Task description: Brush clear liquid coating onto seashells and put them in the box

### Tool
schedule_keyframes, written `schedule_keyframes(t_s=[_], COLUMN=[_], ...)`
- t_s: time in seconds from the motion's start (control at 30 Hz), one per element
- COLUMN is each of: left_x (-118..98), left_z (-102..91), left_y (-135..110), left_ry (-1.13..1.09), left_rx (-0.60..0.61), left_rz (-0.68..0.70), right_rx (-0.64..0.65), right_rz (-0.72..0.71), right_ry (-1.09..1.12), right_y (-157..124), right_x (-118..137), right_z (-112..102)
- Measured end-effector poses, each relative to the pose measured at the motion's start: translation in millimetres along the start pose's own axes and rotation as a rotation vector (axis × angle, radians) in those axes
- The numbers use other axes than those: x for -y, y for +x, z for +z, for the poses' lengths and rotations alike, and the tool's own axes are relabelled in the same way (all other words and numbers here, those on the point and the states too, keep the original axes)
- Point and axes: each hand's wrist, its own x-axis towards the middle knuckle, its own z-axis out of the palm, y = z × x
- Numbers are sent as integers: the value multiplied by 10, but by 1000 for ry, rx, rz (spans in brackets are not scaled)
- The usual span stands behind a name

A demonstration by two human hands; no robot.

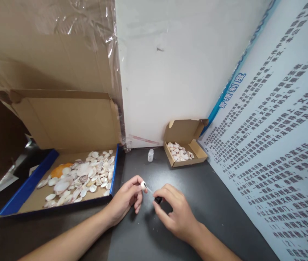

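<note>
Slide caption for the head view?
Left hand holds a pale shell, right hand a black applicator cap, with a small white bottle beyond.

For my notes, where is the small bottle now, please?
In the head view, the small bottle stands on the dark table, near the middle, just left of the smaller open box.

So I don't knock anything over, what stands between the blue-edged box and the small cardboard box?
In the head view, a small whitish bottle stands on the dark tabletop between them.
</note>
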Motion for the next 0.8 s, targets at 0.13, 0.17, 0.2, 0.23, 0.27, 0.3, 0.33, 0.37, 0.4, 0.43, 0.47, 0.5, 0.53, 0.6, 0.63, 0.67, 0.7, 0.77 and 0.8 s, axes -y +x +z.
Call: schedule_keyframes(t_s=[0.13,0.17,0.2,0.23,0.27,0.3,0.33,0.37,0.4,0.43,0.47,0.5,0.53,0.6,0.63,0.67,0.7,0.77,0.8], left_x=[3,5,7,8,10,11,13,15,18,21,26,31,37,49,53,55,55,52,50], left_z=[1,1,-1,-3,-7,-10,-14,-18,-21,-23,-25,-26,-27,-29,-30,-31,-31,-32,-33], left_y=[-1,-2,-2,-2,-1,0,2,4,5,7,9,11,13,19,22,23,24,22,21], left_ry=[22,17,11,6,6,9,16,22,22,19,12,4,-3,-14,-16,-17,-14,-6,-3], left_rx=[15,11,6,4,5,10,18,28,34,35,31,26,21,18,18,19,20,23,24], left_rz=[-2,2,6,8,8,6,2,-1,-1,2,6,10,12,10,9,7,5,7,10], right_rx=[-19,-17,-11,-7,-5,-8,-16,-24,-26,-23,-16,-6,2,17,24,29,32,35,32], right_rz=[33,25,13,6,8,17,30,41,44,42,37,35,36,47,51,54,55,59,60], right_ry=[11,23,33,35,31,22,14,10,14,22,32,38,41,40,40,42,45,50,52], right_y=[-13,-15,-15,-14,-12,-11,-10,-10,-11,-12,-14,-15,-16,-17,-18,-18,-19,-21,-22], right_x=[-3,-2,0,1,2,2,1,1,0,0,1,1,1,-1,-4,-7,-11,-18,-20], right_z=[-2,-3,-4,-3,-2,0,3,5,5,5,3,-1,-5,-14,-17,-19,-20,-20,-18])
